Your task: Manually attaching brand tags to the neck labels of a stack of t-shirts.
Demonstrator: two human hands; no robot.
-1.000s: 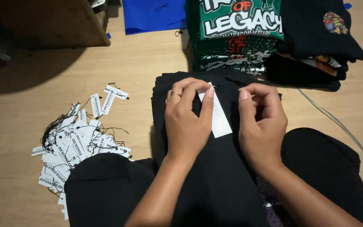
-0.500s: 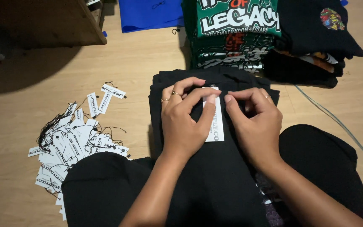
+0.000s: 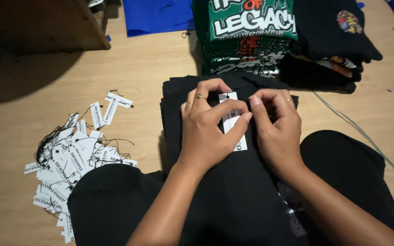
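Observation:
A folded black garment (image 3: 233, 191) lies on the wooden floor between my knees. On it rests a narrow white paper tag (image 3: 231, 122) with dark print. My left hand (image 3: 206, 125) lies over the tag, its thumb and fingers pinching the tag's edge; two fingers wear rings. My right hand (image 3: 277, 125) presses down just right of the tag, fingertips touching its upper end near the garment's collar. Both hands meet over the tag.
A heap of several white tags with black strings (image 3: 69, 155) lies at left. A stack of folded printed shirts, green on top (image 3: 247, 32), and dark garments (image 3: 338, 36) sit behind. Blue fabric (image 3: 156, 16), a wooden furniture piece (image 3: 37, 25) and a thin cable (image 3: 361, 132) are nearby.
The tag has turned from slanted and held up to lying straight on the garment. Both hands have closed in over it, the right hand moving left.

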